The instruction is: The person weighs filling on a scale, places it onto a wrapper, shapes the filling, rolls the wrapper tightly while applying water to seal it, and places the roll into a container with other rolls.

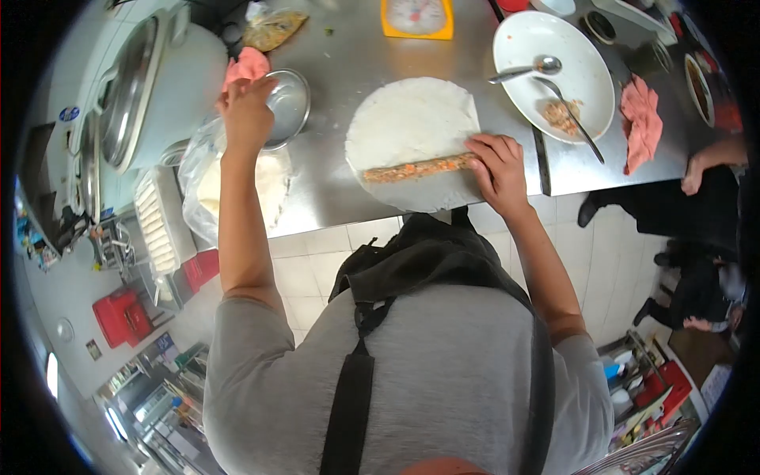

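Note:
On the steel table lies a round white wrapper sheet [412, 119] with a strip of orange-brown filling [419, 169] across its lower part. My right hand [499, 170] rests at the right end of the strip, fingers apart over the sheet's edge. My left hand [247, 115] is at the left rim of a small metal bowl [289, 107], near a pink cloth [247, 65]. Its fingers are bent together, and what they hold, if anything, is hidden. Below the bowl, more pale sheets [269, 186] lie partly in a plastic bag [198, 170].
A white bowl [514, 47] with two spoons and some filling stands at the upper right, beside another pink cloth [640, 123]. A yellow scale [417, 32] is at the back. A large pot [178, 79] stands left. Another person's hand [694, 176] is at the right.

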